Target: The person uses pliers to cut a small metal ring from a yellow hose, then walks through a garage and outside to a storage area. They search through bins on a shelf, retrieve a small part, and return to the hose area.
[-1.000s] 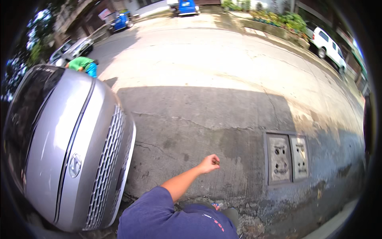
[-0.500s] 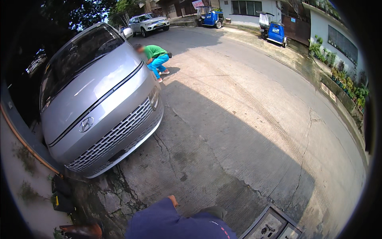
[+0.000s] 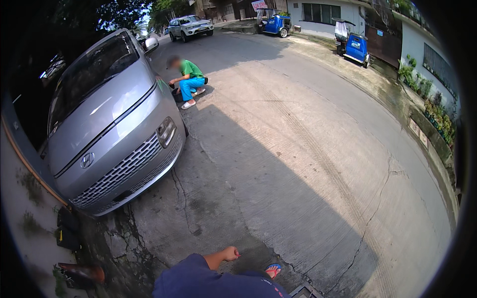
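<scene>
My left hand (image 3: 229, 253) hangs low near the bottom centre, fingers closed round something small that I cannot make out, beside my blue shirt (image 3: 208, 283). My sandalled foot (image 3: 273, 270) shows just to its right. My right hand is not in view. A silver van (image 3: 104, 119) stands at the left, front toward me. Beside it a person in green (image 3: 190, 69) squats with a hand out near a dark bucket (image 3: 176, 95).
A cracked concrete driveway (image 3: 308, 208) opens onto a street with a moving or standing silver SUV (image 3: 191, 27) and two blue tricycles (image 3: 354, 45). At the lower left are a wall (image 3: 25, 193), black containers (image 3: 67, 233) and an orange cone (image 3: 87, 273). A metal cover (image 3: 305, 292) lies at the bottom.
My view has swung left and up toward the van and street. My left hand and foot have come back into sight since half a second ago. The person has gone from bending to squatting.
</scene>
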`<state>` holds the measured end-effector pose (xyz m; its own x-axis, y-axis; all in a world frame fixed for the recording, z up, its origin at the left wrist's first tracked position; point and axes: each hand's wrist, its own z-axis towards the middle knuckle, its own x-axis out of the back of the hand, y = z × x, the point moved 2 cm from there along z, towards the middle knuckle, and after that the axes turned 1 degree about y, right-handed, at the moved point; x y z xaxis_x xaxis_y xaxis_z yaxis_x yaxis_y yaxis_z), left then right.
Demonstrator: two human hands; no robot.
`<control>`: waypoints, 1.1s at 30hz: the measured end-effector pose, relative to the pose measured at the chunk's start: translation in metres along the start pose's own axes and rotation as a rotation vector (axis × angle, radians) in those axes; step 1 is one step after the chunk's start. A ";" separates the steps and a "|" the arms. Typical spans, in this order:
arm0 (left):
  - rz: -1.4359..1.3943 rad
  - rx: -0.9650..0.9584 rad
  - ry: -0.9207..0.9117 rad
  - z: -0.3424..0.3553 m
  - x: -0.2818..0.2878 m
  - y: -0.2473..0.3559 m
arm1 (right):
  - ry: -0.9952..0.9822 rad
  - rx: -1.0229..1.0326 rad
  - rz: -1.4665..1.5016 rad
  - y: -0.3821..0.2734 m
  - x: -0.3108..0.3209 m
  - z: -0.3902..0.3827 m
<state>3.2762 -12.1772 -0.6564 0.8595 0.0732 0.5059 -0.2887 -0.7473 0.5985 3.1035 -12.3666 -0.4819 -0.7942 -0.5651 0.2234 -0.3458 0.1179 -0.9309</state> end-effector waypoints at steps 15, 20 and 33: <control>-0.458 0.106 -0.063 0.127 -0.080 0.298 | -0.214 0.022 -0.014 -0.001 0.181 0.153; -0.433 0.074 -0.160 0.113 -0.140 0.338 | -0.266 0.007 -0.030 0.007 0.234 0.180; -0.017 -0.118 0.119 0.152 -0.193 0.369 | -0.293 0.015 -0.052 0.016 0.324 0.237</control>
<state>3.0682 -12.5677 -0.6278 0.8107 0.1677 0.5609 -0.3283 -0.6630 0.6728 2.9590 -12.7410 -0.4934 -0.5967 -0.7820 0.1800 -0.3731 0.0717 -0.9250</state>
